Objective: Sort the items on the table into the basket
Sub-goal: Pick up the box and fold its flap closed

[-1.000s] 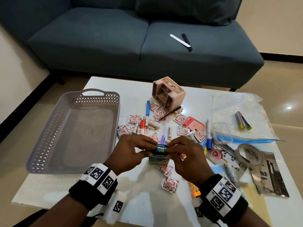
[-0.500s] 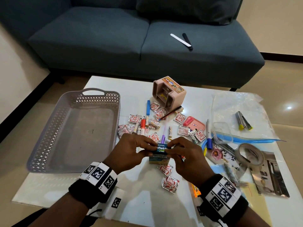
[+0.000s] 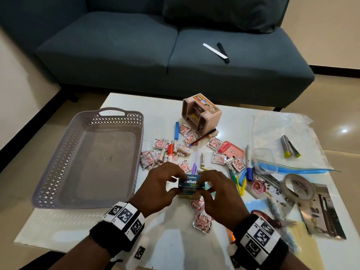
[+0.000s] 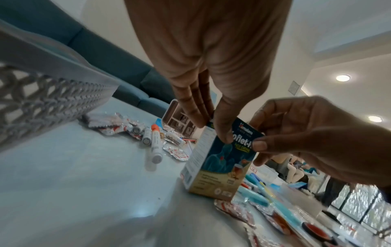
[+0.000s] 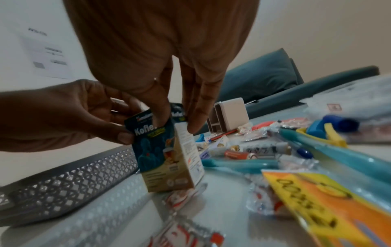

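Observation:
A small blue-and-beige Koflet box [image 3: 191, 185] stands upright near the table's front middle, its base down at the tabletop. My left hand [image 3: 160, 189] pinches its top left corner with thumb and fingers [image 4: 203, 117]. My right hand [image 3: 220, 190] pinches the top right, fingertips [image 5: 191, 123] on the upper edge. A blue top flap [image 5: 177, 113] stands up between the fingers. The box [image 4: 213, 167] [image 5: 167, 158] is close to the grey lattice basket [image 3: 58, 156], which sits empty at the left [image 4: 42, 100] [image 5: 74, 182].
Red-and-white sachets [image 3: 201, 223], batteries [image 3: 183, 152], markers [image 3: 248, 162] and pens lie scattered behind and beside the hands. A pink organiser [image 3: 201, 114] stands at the back. A tape roll [image 3: 298, 187], clear tub [image 3: 266, 160], zip bag [image 3: 282, 133] and stapler [image 3: 289, 147] lie at the right.
Both hands stay on the box at the same spot. Only the fingers shift slightly on its top.

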`<state>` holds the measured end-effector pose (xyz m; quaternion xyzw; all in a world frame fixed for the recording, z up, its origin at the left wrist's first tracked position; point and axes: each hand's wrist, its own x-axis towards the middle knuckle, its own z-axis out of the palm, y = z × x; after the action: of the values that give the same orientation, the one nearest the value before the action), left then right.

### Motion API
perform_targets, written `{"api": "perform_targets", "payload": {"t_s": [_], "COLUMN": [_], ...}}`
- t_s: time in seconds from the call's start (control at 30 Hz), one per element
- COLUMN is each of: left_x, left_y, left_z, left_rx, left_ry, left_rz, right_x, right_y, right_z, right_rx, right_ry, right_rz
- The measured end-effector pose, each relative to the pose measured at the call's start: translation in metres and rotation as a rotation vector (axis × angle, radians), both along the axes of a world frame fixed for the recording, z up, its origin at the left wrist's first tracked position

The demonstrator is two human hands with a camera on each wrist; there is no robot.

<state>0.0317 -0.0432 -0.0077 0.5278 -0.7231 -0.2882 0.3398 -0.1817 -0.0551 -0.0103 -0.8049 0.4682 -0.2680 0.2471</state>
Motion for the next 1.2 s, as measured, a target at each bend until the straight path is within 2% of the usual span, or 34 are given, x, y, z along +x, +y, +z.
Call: {"api": "perform_targets", "payload": {"t_s": [0.07, 0.13, 0.27, 0.33, 0.37, 0.47, 0.53, 0.67, 0.77, 0.83, 0.9, 1.0, 1.07, 1.1, 1.17, 1.2], "left_x": [-0.003, -0.003, -0.005, -0.004, -0.003, -0.001, -0.002, -0.005, -0.005, -0.003, -0.002, -0.002, 0.002, 0.005, 0.023, 0.038], "left_y": [0.001, 0.002, 0.002, 0.003, 0.003, 0.006, 0.008, 0.012, 0.015, 0.012, 0.008, 0.004, 0.005, 0.007, 0.012, 0.014], "left_z": [0.004, 0.008, 0.016, 0.016, 0.016, 0.011, 0.005, -0.015, -0.023, -0.016, -0.002, 0.028, 0.052, 0.063, 0.086, 0.098], "left_rx": [0.087, 0.189, 0.273, 0.272, 0.266, 0.236, 0.237, 0.289, 0.318, 0.325, 0.313, 0.330, 0.352, 0.352, 0.338, 0.319], "left_ry": [0.027, 0.039, 0.172, 0.226, 0.233, 0.167, 0.096, -0.033, -0.040, -0.019, 0.030, 0.271, 0.470, 0.509, 0.458, 0.359], "left_rz": [0.076, 0.132, 0.224, 0.248, 0.255, 0.240, 0.222, 0.226, 0.236, 0.257, 0.313, 0.413, 0.442, 0.441, 0.374, 0.331], "right_x": [0.003, 0.002, 0.003, 0.004, 0.005, 0.002, 0.003, 0.007, 0.007, 0.006, 0.006, 0.009, 0.023, 0.033, 0.056, 0.069], "right_y": [-0.002, -0.007, -0.011, -0.010, -0.010, -0.008, -0.005, -0.002, -0.001, -0.005, -0.015, -0.028, -0.031, -0.032, -0.035, -0.038], "right_z": [-0.002, 0.000, 0.004, 0.004, 0.002, -0.006, -0.015, -0.029, -0.031, -0.024, -0.008, 0.033, 0.062, 0.074, 0.094, 0.102], "right_rx": [0.087, 0.254, 0.534, 0.610, 0.587, 0.335, 0.217, 0.231, 0.282, 0.276, 0.248, 0.253, 0.417, 0.554, 0.761, 0.806], "right_ry": [-0.134, -0.305, -0.552, -0.615, -0.564, -0.171, -0.015, 0.102, 0.118, 0.030, -0.137, -0.423, -0.622, -0.729, -0.837, -0.831], "right_rz": [-0.119, -0.237, -0.278, -0.292, -0.293, -0.231, -0.157, -0.151, -0.122, -0.154, -0.235, -0.266, -0.211, -0.168, -0.104, -0.079]}}
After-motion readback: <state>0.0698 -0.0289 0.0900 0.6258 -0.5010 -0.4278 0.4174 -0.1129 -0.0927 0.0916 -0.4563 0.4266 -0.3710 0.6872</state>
